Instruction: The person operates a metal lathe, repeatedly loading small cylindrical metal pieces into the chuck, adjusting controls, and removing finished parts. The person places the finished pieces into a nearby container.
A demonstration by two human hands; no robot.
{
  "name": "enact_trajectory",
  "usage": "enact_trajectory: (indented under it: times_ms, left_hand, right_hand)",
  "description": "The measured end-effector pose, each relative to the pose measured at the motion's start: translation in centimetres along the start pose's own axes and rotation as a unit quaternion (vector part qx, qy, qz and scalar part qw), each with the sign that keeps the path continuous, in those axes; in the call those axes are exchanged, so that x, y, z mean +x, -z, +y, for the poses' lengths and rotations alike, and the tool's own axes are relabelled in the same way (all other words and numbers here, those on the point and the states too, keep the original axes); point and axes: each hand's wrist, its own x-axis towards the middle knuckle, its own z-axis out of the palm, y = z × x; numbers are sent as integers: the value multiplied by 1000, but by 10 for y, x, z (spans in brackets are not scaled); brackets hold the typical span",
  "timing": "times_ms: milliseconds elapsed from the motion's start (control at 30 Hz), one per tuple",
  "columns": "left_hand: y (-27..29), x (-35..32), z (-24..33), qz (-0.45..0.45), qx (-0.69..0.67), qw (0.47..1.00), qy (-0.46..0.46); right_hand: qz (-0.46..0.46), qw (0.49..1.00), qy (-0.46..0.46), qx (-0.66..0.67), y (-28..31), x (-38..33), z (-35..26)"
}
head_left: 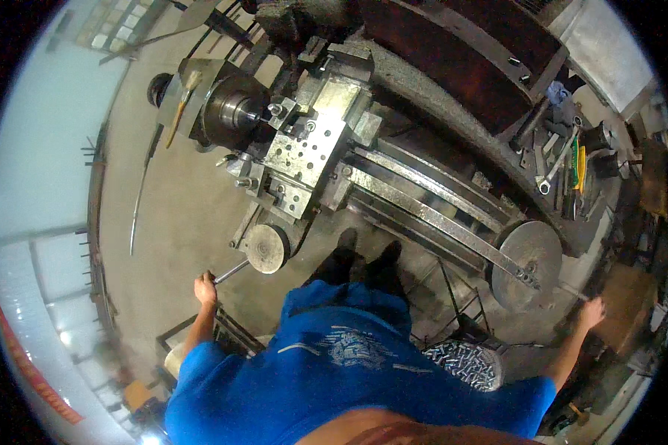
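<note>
My left hand (205, 288) is closed around the end of a metal lever (234, 271), which runs up to a round metal disc (267, 248) on the near side of a lathe. Far to the right, my right hand (591, 313) is closed on the end of a thin rod-like handle (571, 291) beside a large round plate (516, 278) at the bed's end. Between the two hands lies the lathe's slide block (312, 144), dotted with holes. Left of the block, the chuck (234, 111) has a small shiny piece at its centre.
A brush (182, 111) rests on the headstock. Spanners (560, 156) and other tools lie on a ledge at the right. A round container of small metal parts (467, 363) stands near my right side. The long bed rails (430, 204) stretch across ahead of my feet.
</note>
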Motion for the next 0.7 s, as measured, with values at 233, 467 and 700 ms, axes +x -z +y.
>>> enact_trajectory:
  times_ms: [233,467,700]
  left_hand:
    - [6,1,16,37,12,999,20]
    - [-2,49,9,19,-47,990,-128]
    - [-7,110,38,38,-124,956,-262]
  right_hand:
    - [86,987,-126,58,50,-15,-35]
    - [100,955,-173,218,-1,-150,-50]
    - [76,891,-53,444,-50,-281,-126]
